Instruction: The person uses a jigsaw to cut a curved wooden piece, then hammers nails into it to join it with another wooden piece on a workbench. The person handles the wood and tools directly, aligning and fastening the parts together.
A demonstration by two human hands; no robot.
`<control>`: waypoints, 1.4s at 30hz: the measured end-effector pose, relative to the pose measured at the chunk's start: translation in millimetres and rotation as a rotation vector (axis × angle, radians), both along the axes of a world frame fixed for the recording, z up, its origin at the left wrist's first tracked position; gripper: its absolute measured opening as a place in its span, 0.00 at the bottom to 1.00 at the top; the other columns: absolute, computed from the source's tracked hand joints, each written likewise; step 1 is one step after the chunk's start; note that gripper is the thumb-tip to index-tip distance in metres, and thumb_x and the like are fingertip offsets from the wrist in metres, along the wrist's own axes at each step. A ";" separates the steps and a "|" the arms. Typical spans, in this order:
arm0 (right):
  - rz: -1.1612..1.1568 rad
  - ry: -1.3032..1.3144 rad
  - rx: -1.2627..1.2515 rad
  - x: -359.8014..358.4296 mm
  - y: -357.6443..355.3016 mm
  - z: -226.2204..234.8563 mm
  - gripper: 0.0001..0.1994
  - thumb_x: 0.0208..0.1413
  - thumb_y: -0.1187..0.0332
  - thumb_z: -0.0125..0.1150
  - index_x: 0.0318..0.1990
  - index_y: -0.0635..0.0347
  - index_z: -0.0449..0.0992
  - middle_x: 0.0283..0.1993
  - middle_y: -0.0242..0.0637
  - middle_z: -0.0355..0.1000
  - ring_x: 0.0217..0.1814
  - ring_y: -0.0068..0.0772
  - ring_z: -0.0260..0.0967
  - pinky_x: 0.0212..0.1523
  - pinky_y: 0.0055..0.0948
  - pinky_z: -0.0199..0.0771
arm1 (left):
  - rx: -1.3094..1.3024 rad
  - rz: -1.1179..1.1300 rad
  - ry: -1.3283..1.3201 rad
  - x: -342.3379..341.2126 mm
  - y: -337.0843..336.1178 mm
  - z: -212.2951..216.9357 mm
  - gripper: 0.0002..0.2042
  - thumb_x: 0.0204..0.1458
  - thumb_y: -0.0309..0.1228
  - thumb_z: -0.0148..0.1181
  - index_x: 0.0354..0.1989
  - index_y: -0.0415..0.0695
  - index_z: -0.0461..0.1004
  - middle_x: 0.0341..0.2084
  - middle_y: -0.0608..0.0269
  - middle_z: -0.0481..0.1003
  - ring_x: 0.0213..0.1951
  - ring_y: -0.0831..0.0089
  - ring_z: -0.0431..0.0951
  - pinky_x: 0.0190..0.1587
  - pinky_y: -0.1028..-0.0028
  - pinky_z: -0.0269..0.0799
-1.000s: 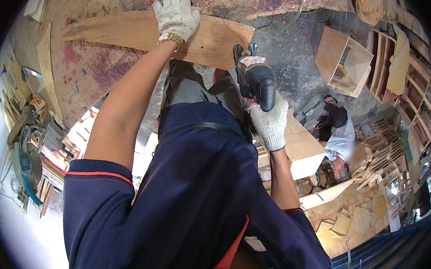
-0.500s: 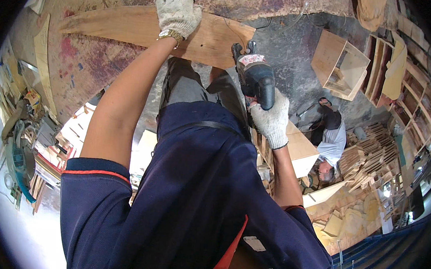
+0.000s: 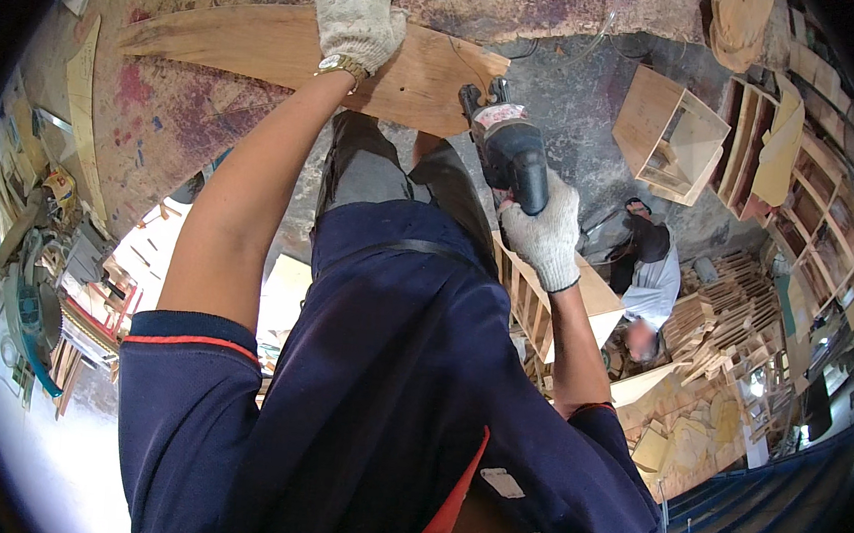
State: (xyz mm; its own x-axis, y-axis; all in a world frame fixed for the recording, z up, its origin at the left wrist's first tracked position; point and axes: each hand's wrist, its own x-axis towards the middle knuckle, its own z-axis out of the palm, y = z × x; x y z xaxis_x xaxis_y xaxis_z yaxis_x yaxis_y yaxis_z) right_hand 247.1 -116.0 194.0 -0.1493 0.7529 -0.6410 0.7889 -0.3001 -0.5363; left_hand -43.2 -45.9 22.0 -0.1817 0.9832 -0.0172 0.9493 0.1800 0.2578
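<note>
A long wooden board (image 3: 230, 43), tapering to a point at its left end, lies on a stained work surface. My left hand (image 3: 362, 19), in a pale knitted glove with bare fingertips, presses flat on it, fingers spread. Gripped in my gloved right hand (image 3: 548, 230) is a black jigsaw (image 3: 514, 154). Its front end sits at the board's right end, near a thin curved line on the wood. The blade is hidden from view.
An open plywood box (image 3: 669, 135) stands at right, with wooden frames (image 3: 822, 210) beyond it. A co-worker (image 3: 652, 277) bends low near stacked wood strips (image 3: 736, 308). A green-bodied saw (image 3: 32, 323) is at far left. The stained work surface (image 3: 178, 140) extends under the board.
My right hand and the jigsaw's rear have shifted slightly right and down. My left hand stays on the board, which has barely moved in view.
</note>
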 end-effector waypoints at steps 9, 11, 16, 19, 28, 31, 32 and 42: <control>0.069 0.004 -0.009 3.3 8.3 -1.3 0.17 0.42 0.68 0.68 0.42 0.64 0.79 0.32 0.53 0.79 0.35 0.55 0.81 0.40 0.43 0.79 | 0.008 -0.002 0.015 -0.1 0.8 -0.8 0.43 0.47 0.37 0.61 0.76 0.45 0.56 0.76 0.39 0.52 0.77 0.44 0.49 0.78 0.44 0.37; 0.075 0.014 -0.010 3.4 10.1 -1.5 0.17 0.42 0.68 0.68 0.42 0.64 0.79 0.33 0.53 0.79 0.36 0.56 0.81 0.41 0.43 0.79 | 0.013 -0.006 0.018 -0.2 1.0 -0.2 0.43 0.47 0.37 0.61 0.76 0.44 0.56 0.76 0.39 0.52 0.77 0.44 0.49 0.78 0.44 0.37; 0.110 0.001 0.027 2.8 13.7 -2.5 0.16 0.43 0.68 0.67 0.41 0.64 0.79 0.33 0.54 0.79 0.37 0.57 0.80 0.40 0.44 0.79 | -0.008 0.000 0.007 0.5 1.1 1.5 0.43 0.46 0.37 0.62 0.76 0.44 0.57 0.75 0.39 0.53 0.77 0.44 0.49 0.78 0.45 0.37; 0.142 -0.008 0.057 2.7 15.3 -2.9 0.15 0.44 0.67 0.67 0.40 0.63 0.79 0.32 0.54 0.79 0.37 0.58 0.80 0.40 0.44 0.79 | -0.008 -0.001 -0.001 0.4 0.7 2.1 0.43 0.46 0.36 0.62 0.76 0.44 0.57 0.75 0.40 0.53 0.77 0.44 0.49 0.78 0.45 0.37; 0.146 0.011 0.024 3.8 19.8 -4.2 0.16 0.43 0.66 0.67 0.40 0.63 0.79 0.32 0.54 0.78 0.36 0.59 0.80 0.40 0.45 0.79 | -0.011 -0.005 -0.017 0.6 0.5 3.5 0.44 0.46 0.36 0.62 0.76 0.45 0.56 0.76 0.41 0.52 0.77 0.44 0.48 0.78 0.44 0.36; 0.155 0.021 0.014 5.4 21.0 -7.4 0.16 0.44 0.65 0.67 0.40 0.64 0.79 0.32 0.54 0.78 0.36 0.60 0.79 0.41 0.45 0.79 | -0.017 -0.003 -0.024 1.0 0.5 3.8 0.44 0.46 0.36 0.63 0.76 0.46 0.56 0.76 0.41 0.51 0.78 0.44 0.48 0.78 0.44 0.36; 0.167 0.023 0.029 5.8 21.3 -8.5 0.16 0.44 0.65 0.67 0.40 0.64 0.79 0.32 0.54 0.78 0.36 0.60 0.79 0.41 0.46 0.78 | -0.018 -0.003 -0.027 1.0 0.8 3.8 0.44 0.46 0.36 0.63 0.76 0.46 0.56 0.76 0.41 0.51 0.78 0.44 0.48 0.78 0.44 0.36; 0.194 0.015 0.035 1.9 29.4 -4.5 0.16 0.44 0.67 0.67 0.40 0.66 0.78 0.30 0.55 0.78 0.37 0.61 0.79 0.40 0.46 0.78 | -0.017 -0.011 -0.037 -0.7 0.5 4.1 0.43 0.47 0.36 0.61 0.76 0.45 0.56 0.76 0.41 0.51 0.77 0.43 0.48 0.78 0.44 0.37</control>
State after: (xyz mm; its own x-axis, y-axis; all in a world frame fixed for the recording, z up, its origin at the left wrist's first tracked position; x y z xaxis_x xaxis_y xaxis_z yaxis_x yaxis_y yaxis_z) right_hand 249.0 -86.6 189.5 -0.3034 0.7306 -0.6117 0.8220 -0.1240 -0.5558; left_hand -43.8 -45.4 26.1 -0.1700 0.9846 -0.0403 0.9412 0.1744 0.2893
